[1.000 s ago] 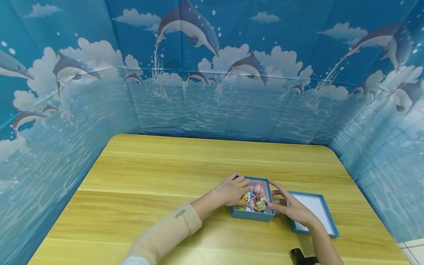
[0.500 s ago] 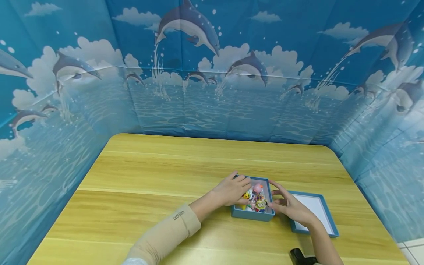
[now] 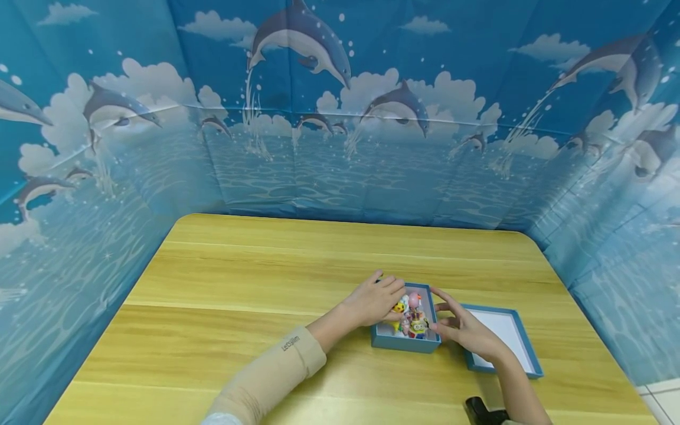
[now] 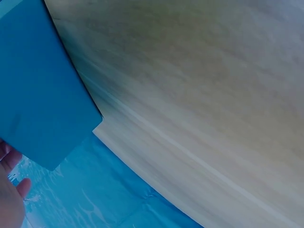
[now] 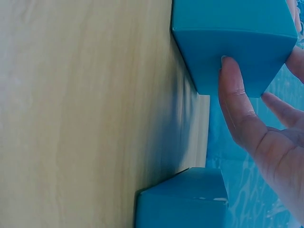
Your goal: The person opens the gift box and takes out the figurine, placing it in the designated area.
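A blue box (image 3: pixel 406 343) stands on the table with several small toy figures inside, among them a yellow figure (image 3: pixel 399 307), a pink one (image 3: pixel 414 300) and a goggled minion figure (image 3: pixel 418 328). My left hand (image 3: pixel 374 302) reaches over the box's left side, thumb and fingers about the yellow figure. Its fingertips are hidden inside, so I cannot tell if they grip it. My right hand (image 3: pixel 467 336) touches the right wall, with the thumb (image 5: pixel 232 78) pressed flat on it and the other fingers spread towards the far corner.
Right of the box lies a shallow blue lid (image 3: pixel 502 339), white inside, partly behind my right hand. A black device (image 3: pixel 484 412) sits by the right forearm. Beyond the wooden table (image 3: pixel 255 277) hangs a dolphin-print curtain (image 3: pixel 340 165).
My left hand shifts slightly right and away from me. The yellow figure moves the same way within the box. The right hand, box and lid stay put.
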A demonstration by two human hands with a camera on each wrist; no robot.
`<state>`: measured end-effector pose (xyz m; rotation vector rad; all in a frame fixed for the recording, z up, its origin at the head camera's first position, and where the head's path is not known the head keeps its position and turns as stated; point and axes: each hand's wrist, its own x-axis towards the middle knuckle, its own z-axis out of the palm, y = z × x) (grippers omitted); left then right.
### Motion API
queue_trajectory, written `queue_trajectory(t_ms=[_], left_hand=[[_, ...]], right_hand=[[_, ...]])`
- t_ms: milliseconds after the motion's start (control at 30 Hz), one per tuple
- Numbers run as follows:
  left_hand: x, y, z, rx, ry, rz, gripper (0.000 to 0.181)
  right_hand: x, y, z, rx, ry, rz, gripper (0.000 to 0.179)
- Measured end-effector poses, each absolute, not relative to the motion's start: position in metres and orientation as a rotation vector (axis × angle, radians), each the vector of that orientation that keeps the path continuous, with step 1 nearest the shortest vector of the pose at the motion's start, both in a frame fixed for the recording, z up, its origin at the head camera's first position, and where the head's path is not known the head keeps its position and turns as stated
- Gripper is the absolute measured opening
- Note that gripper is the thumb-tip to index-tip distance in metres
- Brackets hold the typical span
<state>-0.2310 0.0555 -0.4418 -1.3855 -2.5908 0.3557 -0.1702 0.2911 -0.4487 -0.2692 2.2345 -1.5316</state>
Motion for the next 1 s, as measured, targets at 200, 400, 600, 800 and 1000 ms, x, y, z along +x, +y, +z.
queue_trajectory(t_ms=[200, 400, 600, 800, 1000], left_hand=[[-0.234, 0.060, -0.443, -1.320, -2.590, 0.303, 0.058], [-0.237, 0.063, -0.449, -1.274, -2.597, 0.274, 0.058], [-0.239, 0.065, -0.453, -1.244, -2.647, 0.181, 0.060], [-0.237, 0.065, -0.452, -1.255, -2.692, 0.197, 0.062], [-0.236, 0.064, -0.450, -1.267, -2.712, 0.272, 0.071]], right_hand=[[-0.171, 0.291, -0.449, -0.281, 2.241, -1.537, 0.077], [-0.171, 0.290, -0.450, -0.259, 2.241, -1.533, 0.076], [-0.170, 0.291, -0.448, -0.282, 2.234, -1.542, 0.077], [-0.170, 0.290, -0.448, -0.259, 2.243, -1.536, 0.076], [-0.170, 0.291, -0.448, -0.276, 2.239, -1.535, 0.077]])
